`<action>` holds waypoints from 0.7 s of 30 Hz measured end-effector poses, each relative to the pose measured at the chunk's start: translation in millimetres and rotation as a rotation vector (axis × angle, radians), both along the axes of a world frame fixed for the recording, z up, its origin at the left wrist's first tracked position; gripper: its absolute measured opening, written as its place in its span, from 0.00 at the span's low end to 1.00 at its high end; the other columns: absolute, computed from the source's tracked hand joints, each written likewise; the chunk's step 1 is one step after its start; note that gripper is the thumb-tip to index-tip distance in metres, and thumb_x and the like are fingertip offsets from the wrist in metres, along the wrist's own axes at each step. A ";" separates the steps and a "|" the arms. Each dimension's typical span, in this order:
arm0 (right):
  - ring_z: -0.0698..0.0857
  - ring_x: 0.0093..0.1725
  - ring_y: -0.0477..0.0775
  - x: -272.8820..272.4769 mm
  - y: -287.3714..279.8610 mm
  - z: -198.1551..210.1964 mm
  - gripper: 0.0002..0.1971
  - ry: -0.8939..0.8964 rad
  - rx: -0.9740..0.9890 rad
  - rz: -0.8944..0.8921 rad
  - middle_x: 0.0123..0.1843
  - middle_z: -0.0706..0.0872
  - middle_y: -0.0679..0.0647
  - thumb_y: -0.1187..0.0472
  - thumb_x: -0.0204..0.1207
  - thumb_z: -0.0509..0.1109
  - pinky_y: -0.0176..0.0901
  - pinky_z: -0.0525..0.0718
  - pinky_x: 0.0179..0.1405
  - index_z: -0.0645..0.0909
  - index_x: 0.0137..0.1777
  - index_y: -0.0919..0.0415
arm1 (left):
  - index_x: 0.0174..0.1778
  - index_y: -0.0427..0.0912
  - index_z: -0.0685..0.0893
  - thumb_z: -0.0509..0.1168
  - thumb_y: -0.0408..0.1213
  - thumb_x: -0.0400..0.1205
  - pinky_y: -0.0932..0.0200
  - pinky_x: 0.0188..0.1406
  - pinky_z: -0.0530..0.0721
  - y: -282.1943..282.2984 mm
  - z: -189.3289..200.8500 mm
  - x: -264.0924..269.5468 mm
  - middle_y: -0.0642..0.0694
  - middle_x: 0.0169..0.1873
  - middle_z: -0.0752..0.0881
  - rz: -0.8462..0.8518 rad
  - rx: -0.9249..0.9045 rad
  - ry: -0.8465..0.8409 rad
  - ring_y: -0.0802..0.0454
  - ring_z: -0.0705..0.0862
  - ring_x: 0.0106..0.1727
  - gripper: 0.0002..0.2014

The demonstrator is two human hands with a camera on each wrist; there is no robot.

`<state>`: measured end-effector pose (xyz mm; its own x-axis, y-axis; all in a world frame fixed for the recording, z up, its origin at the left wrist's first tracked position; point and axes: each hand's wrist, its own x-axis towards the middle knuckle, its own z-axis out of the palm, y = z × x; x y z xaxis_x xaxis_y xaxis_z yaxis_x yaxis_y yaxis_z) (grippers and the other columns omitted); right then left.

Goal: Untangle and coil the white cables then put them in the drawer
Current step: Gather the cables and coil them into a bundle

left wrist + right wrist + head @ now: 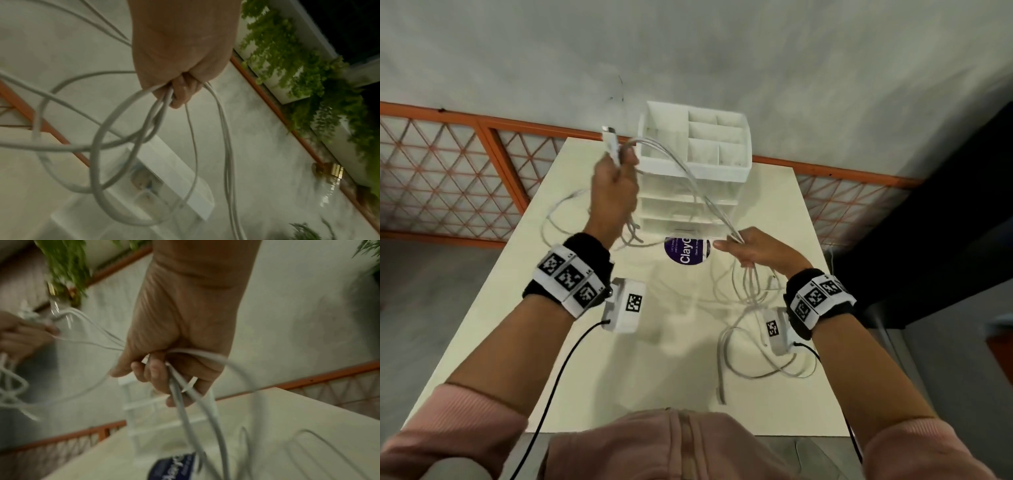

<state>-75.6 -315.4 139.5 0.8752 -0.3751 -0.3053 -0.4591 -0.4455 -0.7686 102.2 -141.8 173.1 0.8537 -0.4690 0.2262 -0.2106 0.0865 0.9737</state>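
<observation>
Several white cables [690, 178] stretch in the air between my two hands, above the table. My left hand [616, 178] is raised at the left of the drawer unit and grips a bundle of cables, with a plug end [610, 138] sticking up out of the fist. In the left wrist view the cables [131, 134] hang in loops from my left hand [180, 91]. My right hand [746, 248] is lower, in front of the unit, and grips several strands; more cable [751, 346] trails down onto the table. The right wrist view has my curled fingers [156, 374] round the cables [185, 415].
A white drawer unit [693, 174] with an open compartment tray on top and clear drawers stands at the back of the white table [585, 359]. A purple round sticker [686, 251] lies in front of it. An orange lattice railing [448, 164] runs behind the table.
</observation>
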 end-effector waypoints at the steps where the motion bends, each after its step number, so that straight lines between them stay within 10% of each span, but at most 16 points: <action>1: 0.71 0.22 0.49 -6.5 -5.3 -9.6 0.25 0.010 -0.018 -0.031 0.19 0.69 0.50 0.46 0.75 0.70 0.42 0.72 0.33 0.67 0.22 0.54 | 0.40 0.52 0.76 0.52 0.43 0.87 0.61 0.19 0.68 2.3 -0.7 8.6 0.56 0.22 0.69 0.080 0.007 -0.003 0.60 0.67 0.19 0.11; 7: 0.72 0.30 0.50 -16.3 -23.2 -14.0 0.21 -0.028 -0.065 -0.140 0.30 0.71 0.56 0.47 0.75 0.71 0.34 0.74 0.29 0.78 0.36 0.68 | 0.54 0.25 0.80 0.53 0.35 0.87 0.52 0.48 0.75 14.6 -33.0 15.4 0.28 0.52 0.85 0.365 0.258 -0.078 0.35 0.83 0.54 0.16; 12: 0.68 0.27 0.47 -4.2 -22.3 16.4 0.27 -0.122 -0.155 -0.177 0.26 0.68 0.49 0.40 0.81 0.57 0.37 0.67 0.30 0.84 0.34 0.58 | 0.59 0.27 0.70 0.56 0.36 0.86 0.45 0.45 0.77 24.6 -55.1 13.7 0.24 0.55 0.82 0.347 0.403 0.005 0.28 0.82 0.55 0.14; 16: 0.71 0.30 0.51 10.7 -16.5 34.5 0.23 -0.064 -0.270 -0.051 0.26 0.70 0.51 0.48 0.85 0.55 0.42 0.69 0.35 0.86 0.35 0.55 | 0.74 0.36 0.64 0.62 0.38 0.84 0.72 0.26 0.75 20.4 -41.0 -12.9 0.51 0.38 0.82 0.209 0.232 -0.133 0.57 0.81 0.32 0.24; 21: 0.67 0.23 0.45 32.7 12.9 45.8 0.23 -0.026 -0.185 0.109 0.25 0.68 0.48 0.50 0.86 0.54 0.37 0.65 0.28 0.87 0.41 0.59 | 0.72 0.49 0.71 0.65 0.41 0.82 0.80 0.37 0.77 -2.1 -32.2 -40.5 0.65 0.50 0.79 -0.463 0.289 -0.132 0.78 0.82 0.39 0.21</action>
